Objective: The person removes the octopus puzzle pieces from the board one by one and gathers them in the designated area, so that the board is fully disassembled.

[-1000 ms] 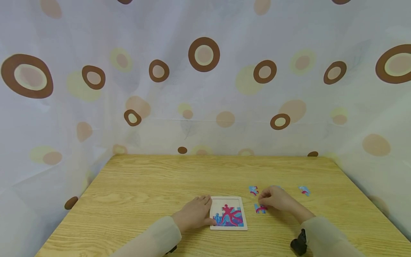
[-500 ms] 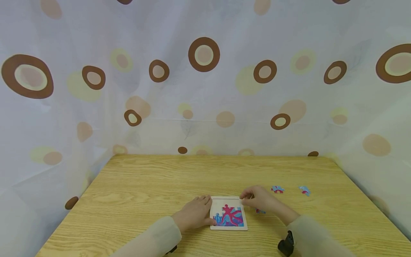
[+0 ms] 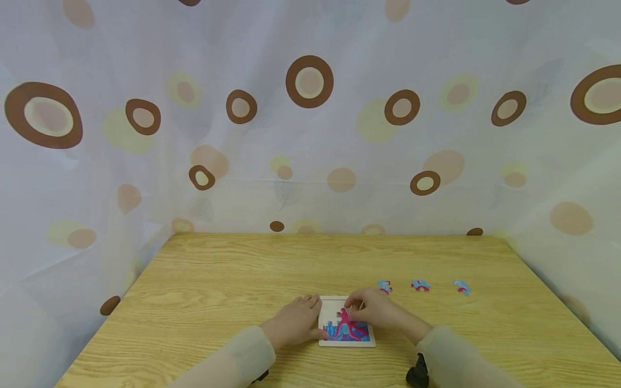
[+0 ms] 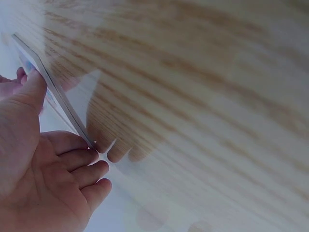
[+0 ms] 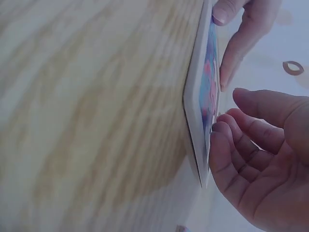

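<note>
Left hand (image 3: 294, 322): rests on the left rim of a white, square, flat puzzle tray (image 3: 347, 346), grip spread, probably to keep the tray from sliding; the left wrist view adds what the head view lacks, the thumb lying over the edge and fingertips at a corner.
Right hand (image 3: 375, 308): poised over the tray's upper right, likely for work among the set pieces. The head view hides the fingertips' undersides; the right wrist view shows curled fingers and a thumb standing apart, but whether they pinch anything I cannot tell.
Octopus picture (image 3: 344, 332): pink on blue and purple, partly assembled inside the tray between both hands; its upper left is bare, visible only from the head.
Loose jigsaw pieces: a blue-and-pink left one (image 3: 383, 284), middle one (image 3: 420, 284) and right one (image 3: 461, 284), spaced apart beyond the right hand, perhaps for easy picking; only the head view shows all three on the yellowish wood-grain desk (image 3: 233, 275).
Backdrop: a white sheet printed with brown rings (image 3: 291, 134).
</note>
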Action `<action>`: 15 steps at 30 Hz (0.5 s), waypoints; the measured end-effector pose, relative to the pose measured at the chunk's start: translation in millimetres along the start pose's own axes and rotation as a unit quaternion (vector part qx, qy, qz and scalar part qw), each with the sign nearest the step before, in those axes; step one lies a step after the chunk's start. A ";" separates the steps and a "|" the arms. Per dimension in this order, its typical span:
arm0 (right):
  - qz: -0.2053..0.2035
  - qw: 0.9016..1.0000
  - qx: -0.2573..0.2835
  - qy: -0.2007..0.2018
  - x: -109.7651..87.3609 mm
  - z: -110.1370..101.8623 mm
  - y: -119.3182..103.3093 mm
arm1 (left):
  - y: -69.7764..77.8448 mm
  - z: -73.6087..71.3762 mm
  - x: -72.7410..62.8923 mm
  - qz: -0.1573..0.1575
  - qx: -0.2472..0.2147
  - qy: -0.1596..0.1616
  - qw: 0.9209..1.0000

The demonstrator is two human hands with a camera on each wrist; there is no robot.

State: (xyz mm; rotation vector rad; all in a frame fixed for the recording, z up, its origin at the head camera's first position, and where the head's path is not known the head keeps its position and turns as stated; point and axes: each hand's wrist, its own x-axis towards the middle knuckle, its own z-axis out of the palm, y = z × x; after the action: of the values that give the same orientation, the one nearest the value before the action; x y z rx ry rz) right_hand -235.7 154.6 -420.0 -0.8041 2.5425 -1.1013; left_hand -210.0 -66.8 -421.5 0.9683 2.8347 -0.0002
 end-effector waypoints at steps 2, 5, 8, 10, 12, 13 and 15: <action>-0.004 1.000 -0.004 -0.001 0.0 2.3 -0.2 | -0.1 0.2 0.4 0.001 -0.002 -0.001 1.000; -0.002 1.000 -0.005 -0.002 -0.3 4.4 -0.6 | -0.1 0.3 0.6 0.002 -0.005 -0.003 1.000; 0.010 1.000 -0.002 -0.002 -0.8 5.0 -2.0 | -0.2 0.6 0.7 -0.001 -0.010 -0.006 1.000; 0.019 1.000 0.002 -0.002 -1.2 4.9 -3.7 | -0.2 0.5 0.6 -0.003 -0.010 -0.006 1.000; 0.027 1.000 0.003 -0.003 -1.6 4.7 -5.4 | 0.0 0.2 0.5 -0.006 -0.010 -0.006 1.000; 0.030 1.000 0.003 -0.003 -1.7 4.7 -6.2 | 0.1 0.2 0.3 -0.006 -0.010 -0.005 1.000; 0.036 0.999 0.002 -0.003 -1.7 4.8 -7.3 | 0.1 0.2 0.2 -0.006 -0.008 -0.004 1.000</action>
State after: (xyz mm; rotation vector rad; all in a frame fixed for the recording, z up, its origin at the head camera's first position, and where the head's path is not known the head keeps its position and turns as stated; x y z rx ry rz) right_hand -229.5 148.7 -417.9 -0.7082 2.5425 -1.0801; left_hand -210.0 -66.6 -421.7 0.9467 2.8279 0.0185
